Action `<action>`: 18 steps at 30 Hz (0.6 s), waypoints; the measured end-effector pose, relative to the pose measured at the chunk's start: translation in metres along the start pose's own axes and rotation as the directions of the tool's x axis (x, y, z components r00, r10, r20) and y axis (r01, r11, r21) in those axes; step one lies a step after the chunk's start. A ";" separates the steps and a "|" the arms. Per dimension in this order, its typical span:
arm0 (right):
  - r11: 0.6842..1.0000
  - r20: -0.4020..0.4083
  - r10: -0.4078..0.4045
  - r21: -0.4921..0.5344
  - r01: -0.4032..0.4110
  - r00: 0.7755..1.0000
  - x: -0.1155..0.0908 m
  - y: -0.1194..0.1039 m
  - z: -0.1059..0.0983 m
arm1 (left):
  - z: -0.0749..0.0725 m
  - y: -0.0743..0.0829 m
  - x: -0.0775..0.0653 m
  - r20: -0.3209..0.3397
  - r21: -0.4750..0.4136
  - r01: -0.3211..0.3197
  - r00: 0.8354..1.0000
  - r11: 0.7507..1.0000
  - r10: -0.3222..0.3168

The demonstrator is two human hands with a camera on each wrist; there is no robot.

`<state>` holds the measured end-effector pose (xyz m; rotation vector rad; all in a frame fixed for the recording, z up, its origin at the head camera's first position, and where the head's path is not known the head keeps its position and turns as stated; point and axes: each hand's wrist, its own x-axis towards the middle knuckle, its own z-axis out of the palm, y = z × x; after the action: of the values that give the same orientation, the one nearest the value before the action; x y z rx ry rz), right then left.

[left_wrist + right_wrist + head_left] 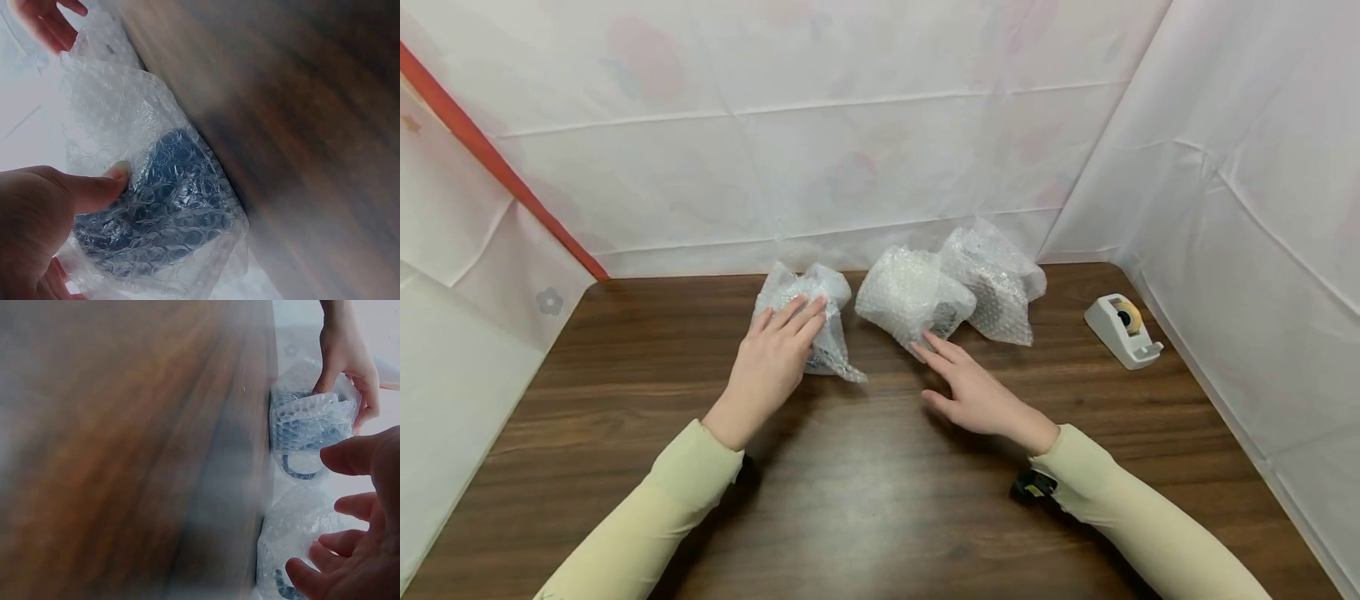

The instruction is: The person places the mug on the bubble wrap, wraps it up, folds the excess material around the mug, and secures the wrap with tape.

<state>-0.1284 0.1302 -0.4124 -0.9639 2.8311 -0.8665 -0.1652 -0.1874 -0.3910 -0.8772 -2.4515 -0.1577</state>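
Observation:
At the back left of the table, a dark blue mug in bubble wrap (829,337) stands against the cloth wall. My left hand (778,346) grips it from above; in the left wrist view the thumb (103,190) presses its near side. A loop like a handle shows through the plastic in the right wrist view. My right hand (981,392) hovers with fingers spread by a second bubble-wrapped bundle (906,287); whether its fingertips touch the plastic I cannot tell. Behind that, to the right, leans a third bubble-wrapped bundle (996,283), its contents hidden.
A white tape dispenser (1122,332) with yellowish tape sits at the right of the brown wooden table (850,500). White patterned cloth (820,167) closes off the back and both sides. A red strip (505,171) runs down the back left corner.

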 end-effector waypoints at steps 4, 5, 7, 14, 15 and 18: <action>0.999 0.013 -0.007 0.035 0.006 1.000 0.011 0.003 0.003 | 0.002 -0.004 0.003 -0.003 -0.004 0.010 1.000 1.000 -0.010; 0.999 0.010 -0.011 0.038 0.010 1.000 0.014 0.003 0.003 | 0.003 -0.004 0.004 -0.004 -0.006 0.012 1.000 1.000 -0.012; 0.999 0.010 -0.015 0.038 0.014 1.000 0.019 0.004 0.004 | 0.004 -0.006 0.007 -0.006 -0.006 0.016 1.000 1.000 -0.016; 0.999 0.034 0.007 0.037 -0.008 0.999 0.024 0.002 0.006 | 0.012 -0.015 0.013 0.006 0.009 0.046 0.999 0.999 -0.046; 0.999 0.035 0.012 0.043 -0.013 0.999 0.024 0.002 0.006 | 0.013 -0.017 0.013 0.007 0.010 0.052 0.999 0.999 -0.052; 0.999 0.028 0.012 0.042 -0.013 1.000 0.021 -0.001 0.004 | 0.015 -0.021 0.014 0.014 0.018 0.063 0.998 0.998 -0.063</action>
<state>-0.1436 0.1153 -0.4124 -0.9449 2.7805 -0.9007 -0.1936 -0.1922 -0.3955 -0.7970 -2.4913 -0.1532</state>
